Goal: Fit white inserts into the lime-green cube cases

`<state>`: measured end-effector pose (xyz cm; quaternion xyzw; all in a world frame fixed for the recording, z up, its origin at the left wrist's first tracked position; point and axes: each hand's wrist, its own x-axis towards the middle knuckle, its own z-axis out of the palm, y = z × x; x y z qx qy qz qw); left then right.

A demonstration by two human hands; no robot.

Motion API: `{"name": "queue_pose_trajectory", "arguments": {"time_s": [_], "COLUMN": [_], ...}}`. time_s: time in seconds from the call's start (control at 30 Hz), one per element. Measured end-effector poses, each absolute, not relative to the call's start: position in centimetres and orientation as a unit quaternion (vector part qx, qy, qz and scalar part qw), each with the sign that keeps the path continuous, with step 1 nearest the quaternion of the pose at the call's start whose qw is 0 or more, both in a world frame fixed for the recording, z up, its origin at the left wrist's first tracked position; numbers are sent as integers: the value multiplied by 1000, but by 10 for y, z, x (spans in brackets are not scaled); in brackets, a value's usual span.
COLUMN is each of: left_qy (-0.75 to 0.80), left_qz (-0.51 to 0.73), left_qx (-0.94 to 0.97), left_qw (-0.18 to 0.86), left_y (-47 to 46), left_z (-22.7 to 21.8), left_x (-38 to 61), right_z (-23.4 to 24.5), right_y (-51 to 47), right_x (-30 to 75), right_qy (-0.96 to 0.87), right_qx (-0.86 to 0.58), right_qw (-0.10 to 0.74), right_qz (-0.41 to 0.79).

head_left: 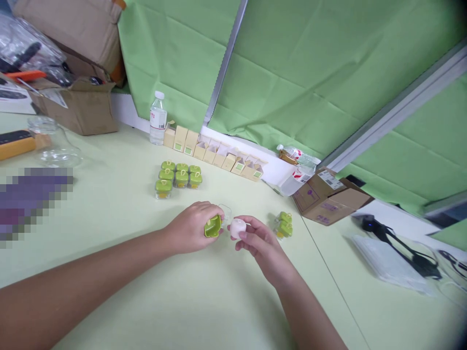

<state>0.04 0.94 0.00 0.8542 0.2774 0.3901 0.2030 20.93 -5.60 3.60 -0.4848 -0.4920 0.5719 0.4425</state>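
Observation:
My left hand (195, 227) is closed around a small green lid (212, 226), whose hollow inside faces me. Just beyond its fingers is a clear container (226, 212); whether those fingers also grip it I cannot tell. Between the thumb and fingers of my right hand (263, 247) is a small white rounded piece (238, 228), close beside the clear container. A cluster of several clear jars with green lids (181, 179) stands behind my left hand. To the right of my right hand are a few more green-lidded jars (285, 224).
Small open cartons (215, 153) line the back edge, beside an upright water bottle (158, 119). Two bottles (297, 180) lean near a cardboard box (330, 197) at right. At left are a clear glass vessel (58, 146) and another cardboard box (89, 109).

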Motion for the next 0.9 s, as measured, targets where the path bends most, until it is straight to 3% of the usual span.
{"name": "queue_pose_trajectory", "arguments": {"time_s": [0.27, 0.9], "left_qy": [293, 272], "left_qz": [394, 377], "left_qx": [848, 866], "left_qw": [200, 186], "left_y": [12, 12], "left_z": [-3, -1], "left_x": [1, 1], "right_z": [35, 35], "right_y": [-57, -58], "right_x": [207, 206], "right_qy": [-454, -489], "right_qx": [-452, -466], "right_qw": [439, 418], "right_qz": [630, 607]}}
